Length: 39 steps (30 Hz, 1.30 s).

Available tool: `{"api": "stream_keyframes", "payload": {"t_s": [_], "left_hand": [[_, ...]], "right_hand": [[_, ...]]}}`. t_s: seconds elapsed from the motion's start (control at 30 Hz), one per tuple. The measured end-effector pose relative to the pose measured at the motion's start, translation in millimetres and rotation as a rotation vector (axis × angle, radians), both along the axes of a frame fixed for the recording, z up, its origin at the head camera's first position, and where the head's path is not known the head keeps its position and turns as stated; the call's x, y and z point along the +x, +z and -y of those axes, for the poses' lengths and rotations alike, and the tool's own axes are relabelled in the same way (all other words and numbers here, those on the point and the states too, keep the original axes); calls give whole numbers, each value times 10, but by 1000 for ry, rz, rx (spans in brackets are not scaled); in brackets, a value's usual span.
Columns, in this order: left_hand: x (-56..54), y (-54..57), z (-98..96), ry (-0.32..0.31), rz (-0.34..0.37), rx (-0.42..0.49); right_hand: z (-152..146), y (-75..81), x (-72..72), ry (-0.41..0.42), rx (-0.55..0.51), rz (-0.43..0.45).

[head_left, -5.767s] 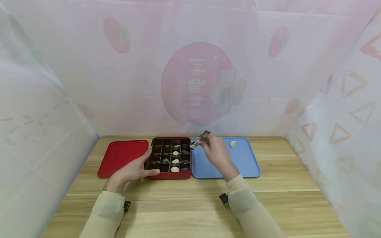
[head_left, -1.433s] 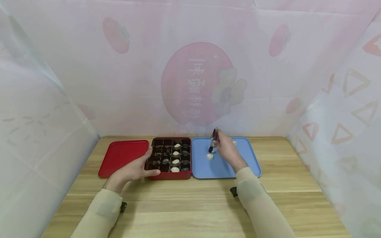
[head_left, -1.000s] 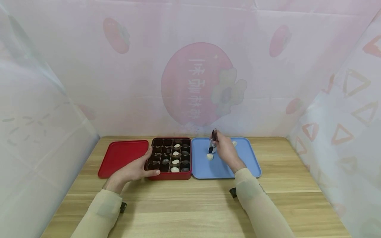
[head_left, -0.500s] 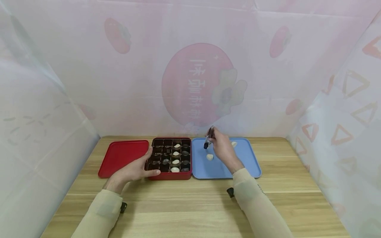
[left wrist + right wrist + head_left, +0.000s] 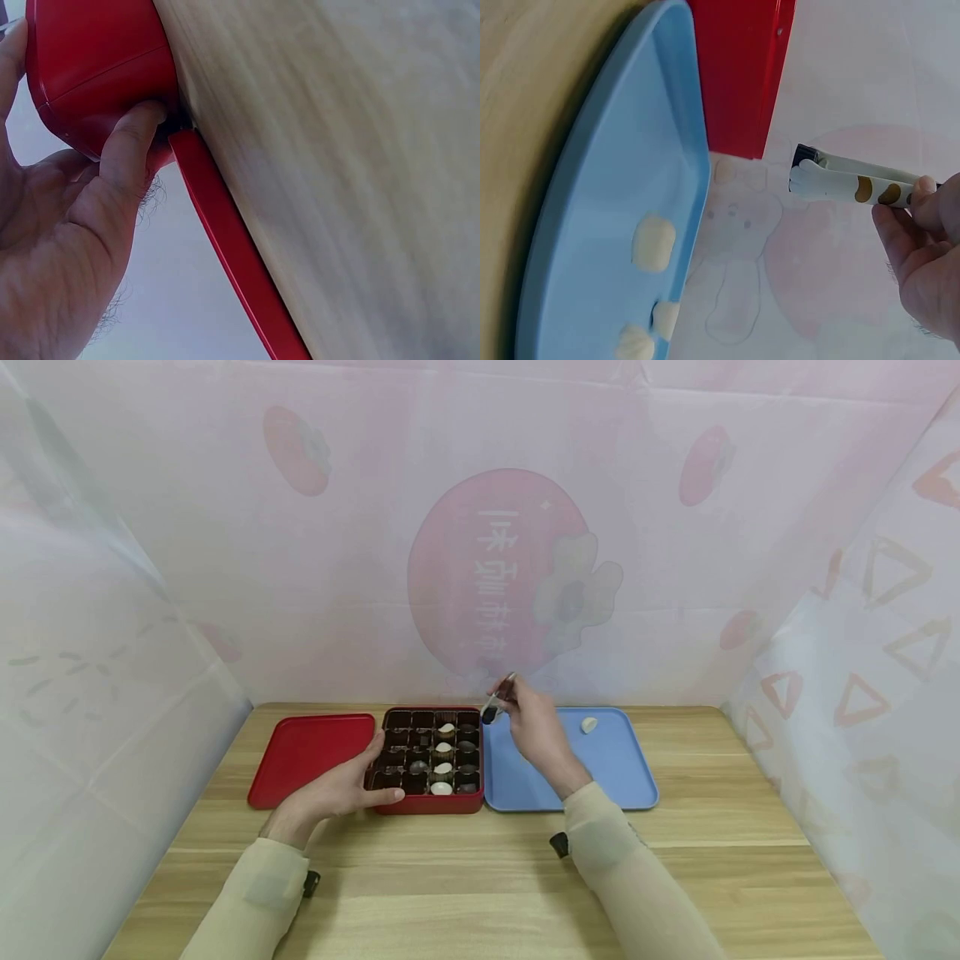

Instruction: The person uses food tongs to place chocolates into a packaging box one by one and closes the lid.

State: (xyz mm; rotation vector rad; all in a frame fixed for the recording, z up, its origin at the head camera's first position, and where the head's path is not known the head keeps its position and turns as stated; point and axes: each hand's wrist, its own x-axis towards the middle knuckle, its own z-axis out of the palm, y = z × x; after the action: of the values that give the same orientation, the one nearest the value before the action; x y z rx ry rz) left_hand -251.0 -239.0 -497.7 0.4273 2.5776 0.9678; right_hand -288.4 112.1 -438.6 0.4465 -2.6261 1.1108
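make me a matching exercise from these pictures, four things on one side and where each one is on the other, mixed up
Things:
1. red lid
2. red box
3. tongs
4. blue tray

Places:
A. pinched in the right hand, above the box's far right corner
B. flat on the table, left of the box
C. held at its near left corner by the left hand
D. right of the box, with white pieces lying in it

Pairs: 1-B, 2-C, 3-A, 4-D
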Motion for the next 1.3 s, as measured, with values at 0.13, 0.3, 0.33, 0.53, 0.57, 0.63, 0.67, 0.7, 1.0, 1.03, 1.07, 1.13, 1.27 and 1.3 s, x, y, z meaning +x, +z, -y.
{"api": "stream_keyframes", "payload": {"t_s": [0.13, 0.3, 0.33, 0.53, 0.57, 0.63, 0.67, 0.7, 1.0, 1.03, 1.07, 1.13, 1.27, 1.3], "left_hand": [[4, 0, -1, -1, -1, 1], [10, 10, -6, 2, 8, 2], [9, 11, -7, 3, 9, 2], [9, 12, -2, 6, 2, -5], [11, 13, 1, 6, 0, -5], [17, 17, 9, 3, -4, -8], [21, 21, 14, 3, -3, -7], [24, 24, 17, 5, -1, -7], [18, 46, 4, 1, -8, 27], [14, 41, 3, 0, -11, 28], [12, 36, 0, 1, -11, 32], [5, 21, -2, 2, -12, 33], [-8, -4, -6, 8, -12, 35], [-10, -9, -5, 8, -13, 34]], "right_hand": [[145, 17, 16, 10, -26, 1], [312, 33, 30, 37, -36, 16], [343, 32, 31, 43, -42, 25], [525, 5, 16, 58, -49, 64], [553, -1, 12, 58, -39, 60], [605, -21, 4, 63, -28, 49], [630, -30, 1, 67, -25, 43], [656, -39, -5, 72, -23, 35], [827, -153, -63, 139, -67, 43], [839, -165, -70, 142, -68, 42], [850, -175, -75, 147, -72, 46], [868, -185, -78, 152, -70, 50], [894, -190, -74, 160, -62, 68], [899, -191, -72, 161, -58, 70]]}}
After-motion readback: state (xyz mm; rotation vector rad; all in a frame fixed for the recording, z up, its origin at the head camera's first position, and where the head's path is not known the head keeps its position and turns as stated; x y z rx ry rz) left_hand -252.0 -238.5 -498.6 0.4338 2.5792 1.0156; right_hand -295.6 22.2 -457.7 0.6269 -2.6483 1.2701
